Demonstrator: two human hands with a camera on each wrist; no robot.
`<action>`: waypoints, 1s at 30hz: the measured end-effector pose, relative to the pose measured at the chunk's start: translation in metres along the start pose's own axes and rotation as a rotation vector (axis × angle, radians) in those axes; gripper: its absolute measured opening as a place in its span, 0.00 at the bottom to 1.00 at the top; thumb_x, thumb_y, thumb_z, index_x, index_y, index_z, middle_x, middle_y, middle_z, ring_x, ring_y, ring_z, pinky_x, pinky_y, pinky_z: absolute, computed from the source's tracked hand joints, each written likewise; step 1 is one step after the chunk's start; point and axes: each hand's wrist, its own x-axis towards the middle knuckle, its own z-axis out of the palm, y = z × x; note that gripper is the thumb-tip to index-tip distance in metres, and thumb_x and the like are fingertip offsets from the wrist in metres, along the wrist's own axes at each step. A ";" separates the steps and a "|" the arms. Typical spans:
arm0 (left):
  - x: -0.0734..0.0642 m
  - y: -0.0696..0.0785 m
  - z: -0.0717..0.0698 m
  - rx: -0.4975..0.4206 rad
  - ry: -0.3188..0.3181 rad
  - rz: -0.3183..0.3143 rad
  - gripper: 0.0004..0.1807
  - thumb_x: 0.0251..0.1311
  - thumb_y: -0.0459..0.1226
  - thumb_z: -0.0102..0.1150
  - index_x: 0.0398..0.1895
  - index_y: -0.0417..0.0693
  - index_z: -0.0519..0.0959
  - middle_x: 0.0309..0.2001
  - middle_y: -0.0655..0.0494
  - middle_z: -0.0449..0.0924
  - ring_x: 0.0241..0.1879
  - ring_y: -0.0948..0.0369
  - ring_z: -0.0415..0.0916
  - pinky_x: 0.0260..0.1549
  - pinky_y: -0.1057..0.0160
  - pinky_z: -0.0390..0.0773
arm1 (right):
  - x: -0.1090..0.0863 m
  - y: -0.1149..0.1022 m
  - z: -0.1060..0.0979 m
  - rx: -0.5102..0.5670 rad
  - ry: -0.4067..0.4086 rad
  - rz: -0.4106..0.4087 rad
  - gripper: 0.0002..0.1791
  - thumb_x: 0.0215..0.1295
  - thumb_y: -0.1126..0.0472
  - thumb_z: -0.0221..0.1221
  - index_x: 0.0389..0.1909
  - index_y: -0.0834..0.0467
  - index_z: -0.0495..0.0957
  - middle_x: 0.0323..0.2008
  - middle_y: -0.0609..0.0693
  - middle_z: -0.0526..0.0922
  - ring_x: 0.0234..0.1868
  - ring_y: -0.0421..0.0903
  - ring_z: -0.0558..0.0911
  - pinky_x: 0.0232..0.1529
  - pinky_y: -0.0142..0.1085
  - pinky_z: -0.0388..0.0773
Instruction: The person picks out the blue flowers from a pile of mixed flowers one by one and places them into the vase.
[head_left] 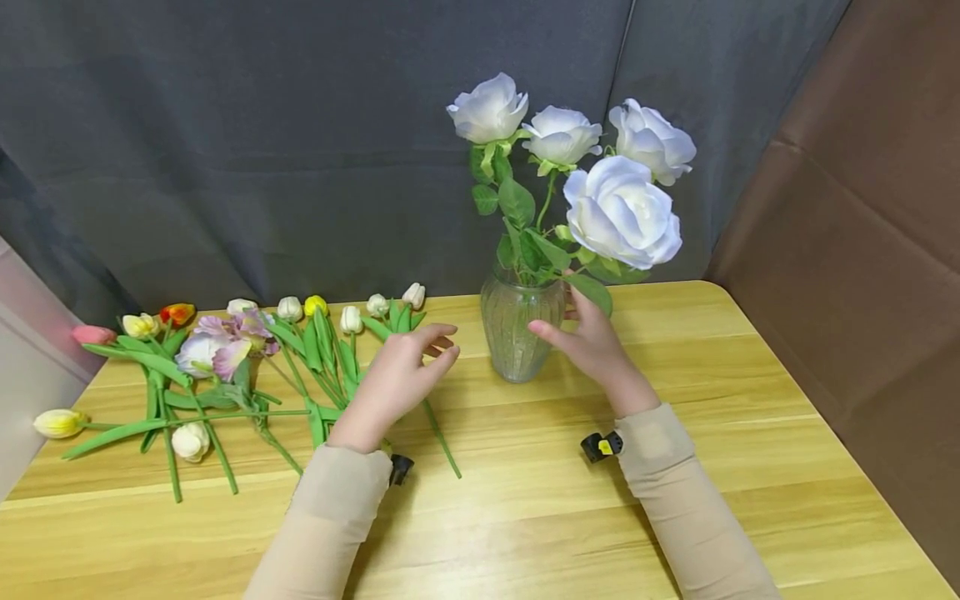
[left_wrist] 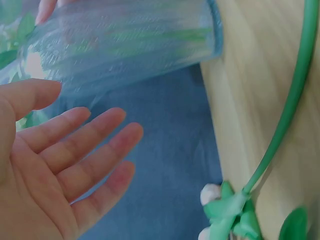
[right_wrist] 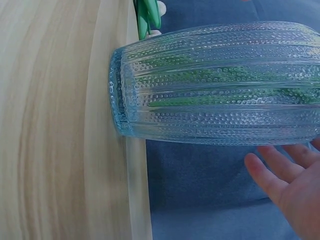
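Note:
A clear ribbed glass vase (head_left: 517,329) stands upright near the table's back edge, with several white roses (head_left: 626,212) rising from it. Green stems show through its dimpled wall in the right wrist view. My right hand (head_left: 596,350) is at the vase's right side, thumb toward the front and fingers (right_wrist: 272,175) extended right by the glass. To the left of the vase my left hand (head_left: 405,371) hovers over the table, palm turned toward the glass. Its fingers (left_wrist: 95,167) are spread, relaxed and hold nothing.
Left of the vase, loose tulips (head_left: 322,367) in white, yellow, pink and orange lie across the wooden table (head_left: 525,517), with a purple-white flower (head_left: 225,346) among them. One green stem (head_left: 442,437) points toward the front. A dark curtain (head_left: 300,167) hangs behind the table.

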 end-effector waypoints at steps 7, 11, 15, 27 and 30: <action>-0.004 -0.005 -0.019 0.047 0.044 -0.061 0.21 0.69 0.45 0.51 0.60 0.43 0.75 0.45 0.49 0.82 0.40 0.54 0.80 0.39 0.52 0.77 | -0.001 0.000 -0.002 -0.004 -0.005 0.014 0.44 0.58 0.47 0.65 0.71 0.58 0.58 0.58 0.57 0.73 0.57 0.52 0.71 0.55 0.53 0.69; -0.009 -0.007 -0.030 0.076 0.081 -0.096 0.21 0.69 0.45 0.51 0.59 0.43 0.76 0.43 0.48 0.82 0.37 0.54 0.80 0.35 0.52 0.77 | -0.001 0.000 -0.002 -0.007 -0.004 0.021 0.44 0.57 0.46 0.65 0.71 0.58 0.59 0.57 0.57 0.74 0.57 0.52 0.72 0.55 0.54 0.69; -0.014 -0.011 -0.041 0.103 0.108 -0.146 0.21 0.69 0.45 0.50 0.57 0.41 0.77 0.41 0.45 0.83 0.34 0.53 0.80 0.33 0.52 0.77 | -0.001 0.000 -0.002 0.002 -0.012 0.028 0.43 0.58 0.49 0.65 0.71 0.58 0.59 0.57 0.57 0.74 0.56 0.54 0.72 0.56 0.54 0.68; -0.032 -0.033 -0.077 0.204 0.127 -0.387 0.25 0.67 0.50 0.50 0.47 0.35 0.81 0.41 0.38 0.81 0.27 0.51 0.74 0.24 0.55 0.71 | 0.000 -0.001 -0.002 0.010 -0.023 0.029 0.43 0.59 0.48 0.65 0.72 0.56 0.58 0.59 0.55 0.73 0.57 0.52 0.71 0.55 0.51 0.69; -0.037 -0.038 -0.084 0.229 0.151 -0.432 0.25 0.66 0.49 0.50 0.45 0.34 0.81 0.40 0.37 0.81 0.27 0.49 0.74 0.23 0.54 0.70 | 0.000 -0.001 -0.003 0.004 -0.023 0.032 0.45 0.58 0.45 0.65 0.72 0.56 0.58 0.59 0.55 0.73 0.58 0.52 0.71 0.55 0.51 0.69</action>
